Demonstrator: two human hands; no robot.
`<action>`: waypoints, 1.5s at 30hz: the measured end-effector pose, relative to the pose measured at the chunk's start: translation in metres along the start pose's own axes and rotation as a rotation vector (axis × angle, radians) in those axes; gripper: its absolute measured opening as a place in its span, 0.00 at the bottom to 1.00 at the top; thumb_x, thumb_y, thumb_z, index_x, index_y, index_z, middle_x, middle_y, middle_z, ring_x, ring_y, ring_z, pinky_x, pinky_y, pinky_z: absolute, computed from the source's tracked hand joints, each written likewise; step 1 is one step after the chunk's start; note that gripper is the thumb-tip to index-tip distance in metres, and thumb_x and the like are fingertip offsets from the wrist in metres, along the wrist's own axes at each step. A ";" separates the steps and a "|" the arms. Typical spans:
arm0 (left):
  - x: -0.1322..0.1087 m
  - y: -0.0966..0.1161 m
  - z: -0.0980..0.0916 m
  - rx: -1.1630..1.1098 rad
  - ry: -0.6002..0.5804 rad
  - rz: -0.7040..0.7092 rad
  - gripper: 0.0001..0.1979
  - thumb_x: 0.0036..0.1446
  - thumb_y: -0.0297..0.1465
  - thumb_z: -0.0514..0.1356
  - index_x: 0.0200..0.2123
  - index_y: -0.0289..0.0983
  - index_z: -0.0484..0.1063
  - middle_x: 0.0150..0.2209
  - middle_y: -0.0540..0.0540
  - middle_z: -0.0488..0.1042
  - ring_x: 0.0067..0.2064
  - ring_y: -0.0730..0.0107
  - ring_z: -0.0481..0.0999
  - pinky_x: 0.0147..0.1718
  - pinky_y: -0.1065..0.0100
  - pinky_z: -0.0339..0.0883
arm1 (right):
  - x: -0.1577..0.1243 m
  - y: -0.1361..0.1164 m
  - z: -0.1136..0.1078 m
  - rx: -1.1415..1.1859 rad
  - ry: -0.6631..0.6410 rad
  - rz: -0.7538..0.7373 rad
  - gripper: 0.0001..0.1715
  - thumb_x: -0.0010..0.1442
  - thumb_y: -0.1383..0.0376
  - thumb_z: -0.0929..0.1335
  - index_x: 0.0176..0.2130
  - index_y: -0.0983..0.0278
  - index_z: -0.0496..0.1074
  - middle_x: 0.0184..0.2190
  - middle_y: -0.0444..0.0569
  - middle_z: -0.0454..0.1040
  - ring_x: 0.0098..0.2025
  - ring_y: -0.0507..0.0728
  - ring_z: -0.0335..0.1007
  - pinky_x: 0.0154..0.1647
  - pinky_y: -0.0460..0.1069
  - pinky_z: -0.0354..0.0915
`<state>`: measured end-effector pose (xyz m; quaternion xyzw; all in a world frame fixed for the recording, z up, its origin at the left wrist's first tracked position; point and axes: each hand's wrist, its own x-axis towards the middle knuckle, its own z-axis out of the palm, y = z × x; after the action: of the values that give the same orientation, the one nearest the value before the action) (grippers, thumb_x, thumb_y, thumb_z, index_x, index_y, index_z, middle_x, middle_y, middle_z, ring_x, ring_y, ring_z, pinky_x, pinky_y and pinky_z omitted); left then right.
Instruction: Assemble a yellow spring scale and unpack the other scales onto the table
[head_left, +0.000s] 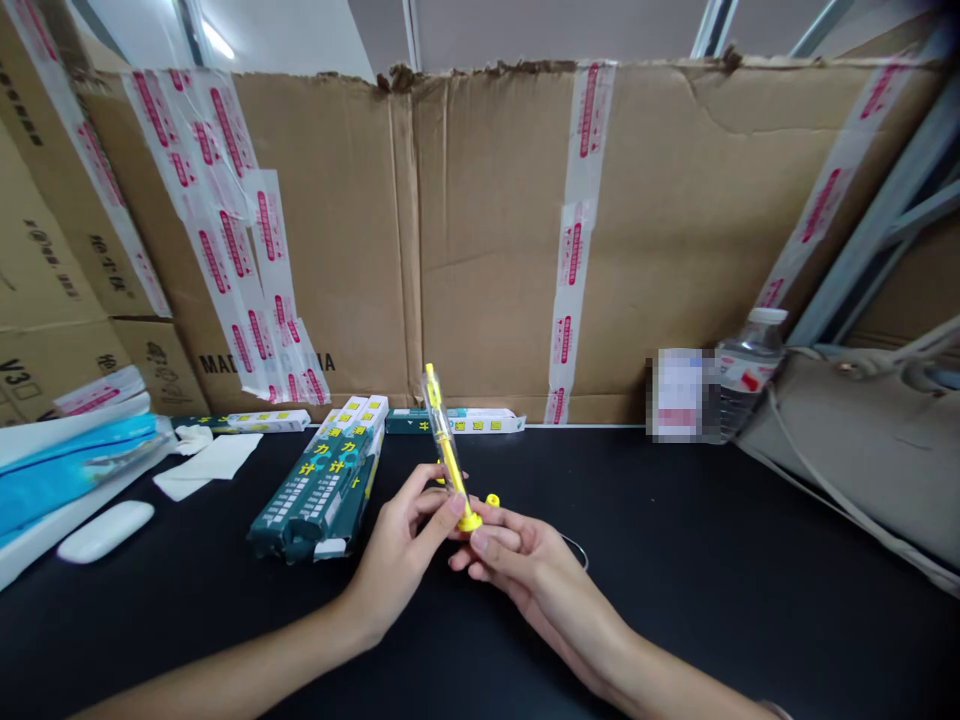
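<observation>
- In the head view, above the middle of the black worktop [690, 570], a clear tube [442, 430] with a yellow rod inside stands tilted, its top leaning left.
- The left hand [409, 530] grips the tube near its lower end, thumb in front and fingers behind.
- The right hand [536, 565] has its fingers bent at the tube's yellow lower end; whether they pinch it, I cannot tell.
- A small yellow piece [493, 500] shows just behind the right hand's fingers.
- Left of the hands, green and white boxes [322, 490] lie side by side on the worktop.
- Behind them, another box [457, 421] lies along the foot of a cardboard wall [495, 250] striped with red and white tape.
- Further left are a white mouse [106, 532], white paper [214, 467] and a blue packet [82, 450].
- At the far right, a clear bottle [750, 370] with a white cap stands upright beside a grey bag [862, 470].
</observation>
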<state>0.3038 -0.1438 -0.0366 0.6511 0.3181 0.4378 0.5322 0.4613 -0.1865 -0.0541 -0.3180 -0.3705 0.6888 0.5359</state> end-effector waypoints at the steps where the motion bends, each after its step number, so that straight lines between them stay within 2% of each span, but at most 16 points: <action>1: 0.000 0.000 0.000 -0.008 -0.001 0.004 0.17 0.64 0.42 0.61 0.49 0.37 0.68 0.41 0.43 0.82 0.47 0.56 0.81 0.50 0.60 0.70 | 0.000 0.000 0.000 -0.007 -0.002 0.007 0.20 0.53 0.59 0.79 0.42 0.69 0.81 0.34 0.51 0.82 0.36 0.51 0.79 0.43 0.44 0.70; 4: 0.002 0.000 -0.001 -0.035 -0.015 0.001 0.17 0.64 0.41 0.62 0.50 0.36 0.69 0.41 0.42 0.83 0.50 0.55 0.80 0.53 0.59 0.68 | 0.001 0.001 0.000 -0.035 -0.017 0.025 0.19 0.54 0.55 0.78 0.36 0.70 0.81 0.35 0.54 0.83 0.35 0.53 0.80 0.42 0.47 0.72; 8: 0.003 0.000 -0.002 -0.036 -0.026 -0.012 0.21 0.63 0.40 0.63 0.54 0.35 0.69 0.43 0.40 0.83 0.53 0.54 0.78 0.56 0.58 0.65 | 0.003 0.002 -0.001 -0.081 -0.046 0.016 0.22 0.53 0.52 0.78 0.33 0.70 0.81 0.29 0.53 0.81 0.31 0.52 0.77 0.39 0.47 0.70; 11: 0.003 -0.002 -0.002 -0.078 -0.040 -0.042 0.22 0.63 0.40 0.63 0.56 0.36 0.67 0.42 0.40 0.83 0.48 0.56 0.80 0.53 0.58 0.67 | 0.006 0.004 -0.003 -0.111 -0.055 -0.007 0.23 0.54 0.51 0.77 0.33 0.69 0.80 0.28 0.51 0.80 0.29 0.50 0.73 0.34 0.45 0.67; 14: 0.002 -0.004 -0.002 -0.113 -0.055 -0.065 0.22 0.61 0.41 0.65 0.53 0.36 0.67 0.41 0.41 0.83 0.42 0.57 0.82 0.45 0.61 0.71 | 0.008 0.006 -0.004 -0.145 -0.065 -0.020 0.23 0.54 0.50 0.77 0.32 0.69 0.80 0.28 0.51 0.79 0.26 0.50 0.69 0.29 0.45 0.63; 18: 0.002 -0.006 -0.002 -0.101 -0.079 -0.074 0.22 0.61 0.41 0.65 0.52 0.36 0.66 0.41 0.40 0.83 0.39 0.61 0.82 0.39 0.65 0.72 | 0.008 0.006 -0.004 -0.186 -0.082 -0.038 0.23 0.56 0.49 0.75 0.33 0.68 0.80 0.28 0.50 0.78 0.26 0.49 0.66 0.28 0.45 0.60; 23: 0.002 -0.007 -0.003 -0.057 -0.099 -0.099 0.29 0.62 0.46 0.63 0.59 0.35 0.64 0.46 0.36 0.81 0.41 0.57 0.82 0.37 0.65 0.73 | 0.007 0.005 -0.006 -0.228 -0.110 -0.046 0.24 0.55 0.48 0.76 0.34 0.68 0.80 0.31 0.51 0.78 0.26 0.48 0.63 0.28 0.44 0.58; 26: 0.002 -0.007 -0.004 -0.051 -0.139 -0.087 0.29 0.63 0.46 0.61 0.59 0.35 0.64 0.47 0.35 0.81 0.40 0.58 0.82 0.40 0.63 0.73 | 0.008 0.006 -0.007 -0.252 -0.104 -0.044 0.25 0.57 0.47 0.74 0.33 0.69 0.80 0.28 0.49 0.76 0.24 0.47 0.59 0.25 0.44 0.53; 31: 0.003 -0.005 -0.006 -0.080 -0.154 -0.076 0.26 0.63 0.47 0.61 0.57 0.36 0.67 0.44 0.39 0.82 0.44 0.58 0.81 0.49 0.62 0.70 | 0.007 0.006 -0.005 -0.285 -0.068 -0.040 0.27 0.59 0.46 0.73 0.32 0.69 0.79 0.24 0.47 0.74 0.20 0.45 0.51 0.21 0.45 0.45; 37: 0.005 -0.008 -0.005 -0.132 -0.085 -0.055 0.20 0.60 0.48 0.64 0.42 0.36 0.74 0.39 0.42 0.83 0.40 0.62 0.82 0.41 0.68 0.74 | 0.007 0.007 -0.005 -0.295 -0.046 -0.049 0.25 0.57 0.48 0.74 0.39 0.69 0.77 0.27 0.47 0.76 0.21 0.46 0.50 0.22 0.45 0.44; 41: 0.005 -0.009 -0.006 -0.117 -0.069 -0.008 0.19 0.59 0.47 0.65 0.41 0.35 0.76 0.41 0.41 0.83 0.44 0.59 0.81 0.46 0.66 0.73 | 0.006 0.005 -0.005 -0.296 -0.054 -0.057 0.24 0.59 0.48 0.73 0.34 0.68 0.75 0.26 0.45 0.73 0.21 0.45 0.48 0.22 0.46 0.42; 45: 0.006 -0.009 -0.007 -0.096 -0.068 -0.013 0.21 0.58 0.48 0.65 0.41 0.35 0.77 0.38 0.42 0.83 0.40 0.62 0.80 0.42 0.67 0.72 | 0.005 0.002 -0.002 -0.291 -0.081 -0.045 0.25 0.60 0.48 0.72 0.31 0.67 0.72 0.24 0.44 0.71 0.20 0.45 0.47 0.22 0.46 0.40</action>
<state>0.3002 -0.1334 -0.0433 0.6373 0.2827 0.4270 0.5759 0.4614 -0.1819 -0.0569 -0.3557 -0.4949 0.6280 0.4839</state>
